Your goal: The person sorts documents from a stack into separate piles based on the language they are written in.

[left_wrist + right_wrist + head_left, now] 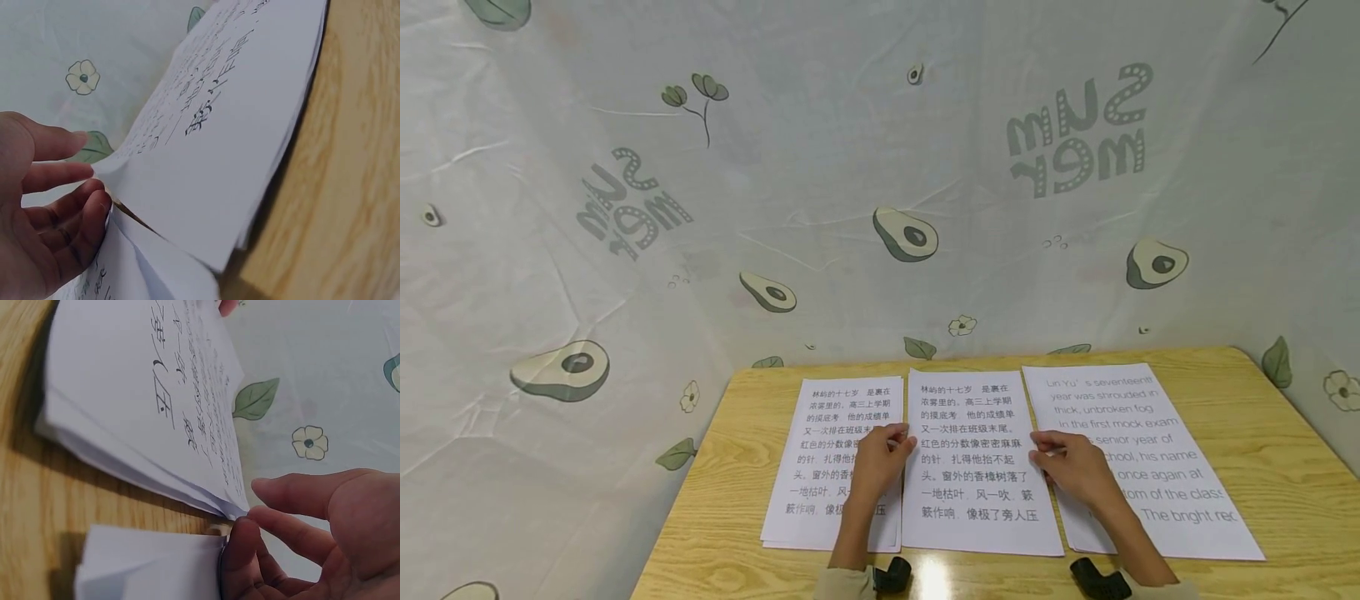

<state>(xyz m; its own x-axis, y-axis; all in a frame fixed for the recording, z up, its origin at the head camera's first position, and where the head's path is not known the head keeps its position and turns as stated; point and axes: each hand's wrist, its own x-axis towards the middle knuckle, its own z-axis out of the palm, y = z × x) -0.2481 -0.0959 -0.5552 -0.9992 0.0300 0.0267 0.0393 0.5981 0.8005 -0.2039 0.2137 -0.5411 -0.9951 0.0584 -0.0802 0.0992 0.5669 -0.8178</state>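
Note:
Three stacks of printed paper lie side by side. The middle stack (973,537), with Chinese text, has a hand at each long edge. My left hand (878,462) lies over the left stack (808,533), also Chinese, its fingertips at the middle stack's left edge. My right hand (1075,468) reaches across the right stack (1180,533), printed in English, and touches the middle stack's right edge. Both wrist views show thumb and index finger apart, the left index fingertip (87,170) and right index fingertip (255,514) against the paper edge. Some lower fingers bend loosely.
The stacks rest on a wood-grain table (715,500). A pale cloth (820,167) with avocado prints hangs behind and at the sides. Narrow gaps separate the stacks. Black wrist devices (892,575) sit near the sleeves at the front edge.

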